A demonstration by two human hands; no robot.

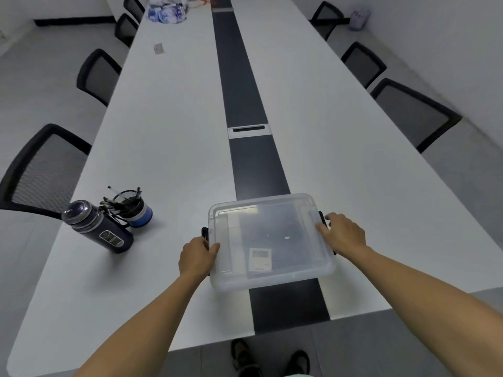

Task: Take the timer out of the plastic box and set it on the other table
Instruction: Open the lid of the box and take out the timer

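Note:
A clear plastic box (pixel 269 238) with its lid on sits on the near end of a long white table (pixel 168 148), across the dark centre strip. Through the lid I see a small white timer (pixel 260 259) lying near the box's front. My left hand (pixel 197 258) grips the left edge of the box at its black latch, thumb over the lid corner. On the right edge, my right hand (pixel 343 233) has its fingers curled over the lid rim beside the other black latch.
A dark flask (pixel 98 227) and a blue pen cup (pixel 133 208) stand left of the box. Black mesh chairs (pixel 43 170) line both sides. A cable hatch (pixel 249 130) sits in the centre strip. Bags (pixel 168 9) lie at the far end.

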